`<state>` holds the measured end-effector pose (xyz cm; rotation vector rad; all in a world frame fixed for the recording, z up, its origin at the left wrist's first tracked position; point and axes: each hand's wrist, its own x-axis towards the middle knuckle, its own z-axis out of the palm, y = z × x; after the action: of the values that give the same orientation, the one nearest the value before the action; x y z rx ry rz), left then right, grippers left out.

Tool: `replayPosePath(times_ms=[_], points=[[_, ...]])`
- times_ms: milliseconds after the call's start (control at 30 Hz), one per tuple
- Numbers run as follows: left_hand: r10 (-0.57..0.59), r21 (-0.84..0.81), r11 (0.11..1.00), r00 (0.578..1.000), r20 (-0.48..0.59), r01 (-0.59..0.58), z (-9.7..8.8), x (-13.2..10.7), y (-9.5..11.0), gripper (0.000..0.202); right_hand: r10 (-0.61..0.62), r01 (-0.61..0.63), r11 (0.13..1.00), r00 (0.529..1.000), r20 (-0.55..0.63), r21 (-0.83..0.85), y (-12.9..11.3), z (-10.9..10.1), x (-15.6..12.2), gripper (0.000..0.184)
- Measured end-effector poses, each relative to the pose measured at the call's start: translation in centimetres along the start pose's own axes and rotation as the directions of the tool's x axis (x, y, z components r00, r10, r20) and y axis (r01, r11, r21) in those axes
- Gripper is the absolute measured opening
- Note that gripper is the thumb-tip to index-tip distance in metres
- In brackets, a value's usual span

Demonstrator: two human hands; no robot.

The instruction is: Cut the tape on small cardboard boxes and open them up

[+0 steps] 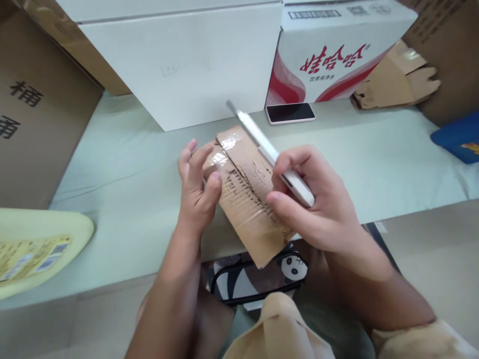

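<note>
A small brown cardboard box [243,194] with shiny tape at one end lies tilted near the front edge of the table. My left hand [198,184] grips its left end, thumb near the top face and a couple of fingers raised. In my right hand [314,199] is a white utility knife [267,149], its blade out and pointing up and left, above the box. Rows of torn slits run along the seam across the top. The box's underside and the left fingertips behind it are hidden.
A white carton [187,70] and a red-and-white carton [325,65] stand at the back, with a phone [291,113] before them. Flattened cardboard [396,80] and a blue object [458,137] are right. A pale yellow bottle [45,224] lies left; a panda-print item [258,276] sits below.
</note>
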<state>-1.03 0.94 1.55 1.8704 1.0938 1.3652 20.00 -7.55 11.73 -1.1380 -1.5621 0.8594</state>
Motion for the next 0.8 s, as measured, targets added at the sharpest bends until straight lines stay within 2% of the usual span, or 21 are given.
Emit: replayPosePath(times_ms=[100,300,467,800], points=[[0.081,0.085,0.993,0.994,0.071,-0.087,-0.6,0.3,0.5,0.045,-0.019,0.026,0.991,0.998,0.055,-0.135,-0.4,0.3,0.1,0.015],[0.088,0.227,0.97,0.996,0.024,-0.091,-0.8,0.4,0.7,0.05,-0.023,0.033,0.958,0.999,0.037,-0.286,0.4,0.3,0.3,0.011],[0.134,0.22,0.967,0.991,-0.002,-0.13,-0.7,0.3,0.8,0.043,-0.078,0.1,0.942,0.994,0.081,-0.321,0.6,0.4,-0.1,0.03],[0.124,0.182,0.976,0.992,-0.035,-0.116,-0.5,0.3,0.9,0.042,-0.175,0.183,0.869,0.983,0.061,-0.46,0.7,1.0,-0.5,0.029]])
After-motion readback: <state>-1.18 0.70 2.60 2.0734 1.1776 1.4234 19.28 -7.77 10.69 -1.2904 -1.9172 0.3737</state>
